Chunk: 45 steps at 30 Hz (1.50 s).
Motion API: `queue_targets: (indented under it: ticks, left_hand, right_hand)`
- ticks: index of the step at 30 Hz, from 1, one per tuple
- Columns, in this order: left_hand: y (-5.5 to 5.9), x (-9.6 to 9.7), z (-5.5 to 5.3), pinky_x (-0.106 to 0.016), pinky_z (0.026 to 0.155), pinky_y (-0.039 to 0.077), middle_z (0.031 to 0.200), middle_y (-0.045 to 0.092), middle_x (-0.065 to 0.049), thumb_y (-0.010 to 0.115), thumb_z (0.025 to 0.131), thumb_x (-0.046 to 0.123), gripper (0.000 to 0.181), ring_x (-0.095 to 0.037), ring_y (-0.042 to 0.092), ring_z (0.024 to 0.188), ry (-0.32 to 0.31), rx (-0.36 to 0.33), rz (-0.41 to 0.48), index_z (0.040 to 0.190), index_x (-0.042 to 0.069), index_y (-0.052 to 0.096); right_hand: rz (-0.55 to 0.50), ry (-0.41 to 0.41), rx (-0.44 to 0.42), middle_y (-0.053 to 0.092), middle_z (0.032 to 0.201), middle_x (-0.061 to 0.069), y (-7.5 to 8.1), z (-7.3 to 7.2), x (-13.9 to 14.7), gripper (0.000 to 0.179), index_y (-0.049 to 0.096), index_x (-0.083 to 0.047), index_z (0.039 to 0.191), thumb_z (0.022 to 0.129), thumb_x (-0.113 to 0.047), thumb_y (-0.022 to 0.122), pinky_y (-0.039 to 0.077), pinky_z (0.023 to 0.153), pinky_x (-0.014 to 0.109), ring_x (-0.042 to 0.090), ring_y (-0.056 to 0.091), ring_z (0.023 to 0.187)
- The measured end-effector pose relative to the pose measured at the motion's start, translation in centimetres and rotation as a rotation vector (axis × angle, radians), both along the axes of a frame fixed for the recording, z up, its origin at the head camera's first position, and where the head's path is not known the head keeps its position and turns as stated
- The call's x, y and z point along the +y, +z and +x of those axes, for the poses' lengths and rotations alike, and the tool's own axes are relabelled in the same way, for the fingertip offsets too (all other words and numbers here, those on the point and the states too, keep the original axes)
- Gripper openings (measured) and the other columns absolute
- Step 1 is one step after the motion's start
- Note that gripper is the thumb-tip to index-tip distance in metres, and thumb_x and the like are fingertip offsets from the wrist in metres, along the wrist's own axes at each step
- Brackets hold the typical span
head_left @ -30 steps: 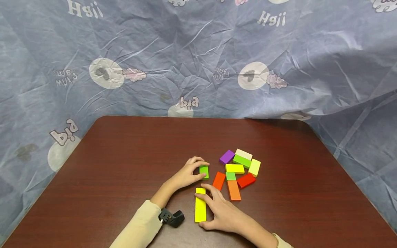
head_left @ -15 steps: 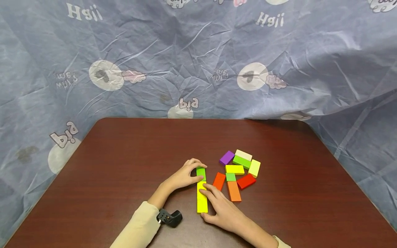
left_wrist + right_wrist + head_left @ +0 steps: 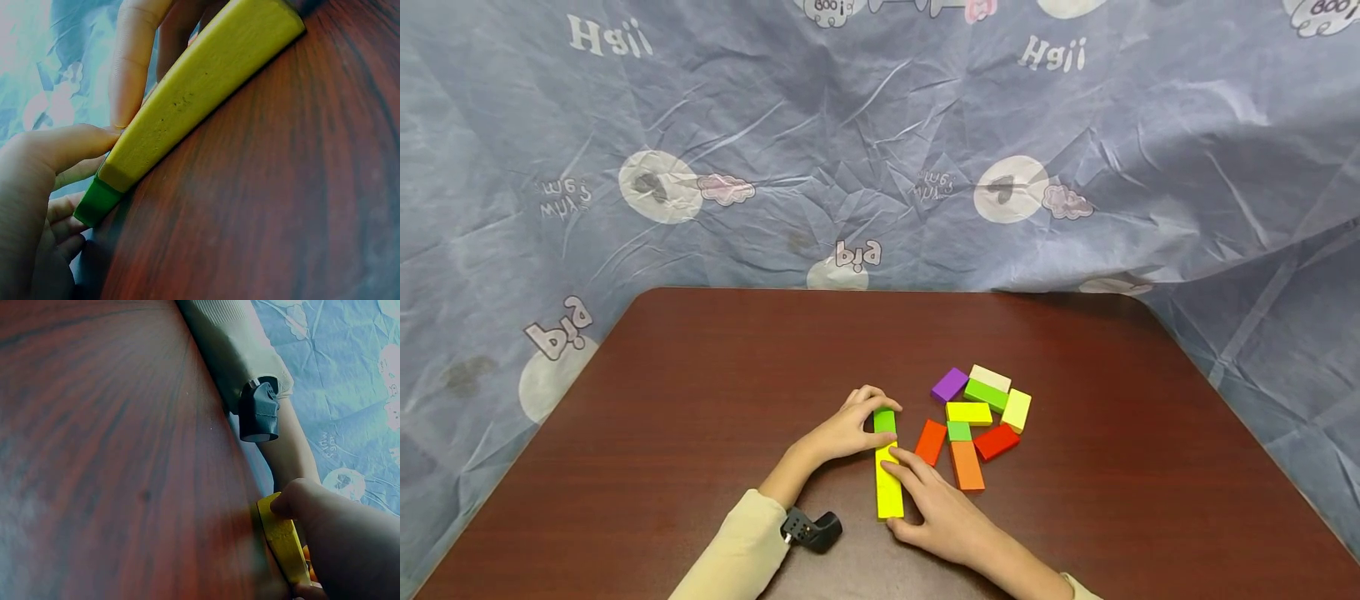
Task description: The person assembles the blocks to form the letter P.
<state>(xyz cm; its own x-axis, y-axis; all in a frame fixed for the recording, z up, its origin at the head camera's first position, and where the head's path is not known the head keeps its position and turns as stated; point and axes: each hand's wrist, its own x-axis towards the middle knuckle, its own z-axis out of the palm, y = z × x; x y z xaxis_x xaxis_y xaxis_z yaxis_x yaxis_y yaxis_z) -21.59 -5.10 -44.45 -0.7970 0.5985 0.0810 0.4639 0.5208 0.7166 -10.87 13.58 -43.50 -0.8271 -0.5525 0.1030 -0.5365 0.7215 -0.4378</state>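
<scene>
A green block [image 3: 884, 422] and a long yellow block [image 3: 891, 497] lie end to end in one line on the table. My left hand [image 3: 844, 429] pinches the green block, thumb near the seam and fingers at its far end. My right hand [image 3: 946, 514] holds the yellow block lengthwise, its thumb at the near end and its fingers over the far part. In the left wrist view the yellow block [image 3: 200, 87] touches the green block [image 3: 98, 201]. The right wrist view shows the thumb against one end of the yellow block [image 3: 284, 540].
Right of the hands lies a loose group of blocks: red [image 3: 930, 442], orange [image 3: 967, 467], small green [image 3: 958, 431], yellow [image 3: 968, 413], purple [image 3: 950, 384] and several others. A black wrist camera [image 3: 812, 531] sits on the left sleeve. A patterned cloth [image 3: 880, 150] hangs behind the table [image 3: 737, 350].
My right hand has pushed the yellow block away from me, up against the green one. The green block has shifted slightly left with my left hand. In the last half second, little has moved.
</scene>
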Motion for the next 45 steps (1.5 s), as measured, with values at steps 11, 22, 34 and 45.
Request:
queue_targets:
  ticks: [11,22,34,45]
  left_hand:
    - [-0.2,0.3,0.0,-0.047,0.097,0.037,0.127,0.040,-0.004,0.060,0.084,0.035,0.042,-0.023,0.034,0.118,0.006,0.032,0.010,0.123,0.022,0.052]
    - [-0.8,-0.4,2.4,-0.059,0.100,0.031,0.142,0.028,-0.010,0.057,0.088,0.033,0.046,-0.029,0.022,0.131,0.077,0.057,0.155,0.130,0.018,0.046]
    - [-0.9,-1.3,6.0,-0.049,0.104,0.035,0.152,0.013,-0.003,0.048,0.084,0.059,0.072,-0.024,0.017,0.139,-0.018,0.225,-0.145,0.143,0.025,0.025]
    - [-0.6,-1.6,6.9,-0.043,0.111,0.027,0.154,0.010,-0.001,0.041,0.085,0.064,0.075,-0.022,0.015,0.141,-0.046,0.285,-0.250,0.145,0.024,0.021]
  right_hand:
    - [0.013,0.012,-0.010,0.033,0.143,0.001,0.2,0.0,0.2,0.060,0.041,-0.016,0.135,0.082,-0.036,0.061,0.047,0.093,0.040,0.020,0.043,0.124]
    - [-0.046,-0.144,0.175,0.061,0.110,-0.008,2.2,-1.4,1.8,0.027,0.061,-0.020,0.113,0.086,-0.022,0.059,0.050,0.085,0.036,0.011,0.059,0.100]
    - [0.160,-0.218,0.351,0.062,0.102,-0.001,1.3,-2.4,2.5,0.025,0.066,-0.011,0.102,0.081,-0.025,0.063,0.044,0.087,0.038,0.018,0.058,0.098]
    - [0.172,-0.131,0.223,0.056,0.123,0.005,1.5,-2.1,2.4,0.040,0.059,-0.010,0.118,0.083,-0.028,0.063,0.045,0.091,0.040,0.021,0.057,0.108]
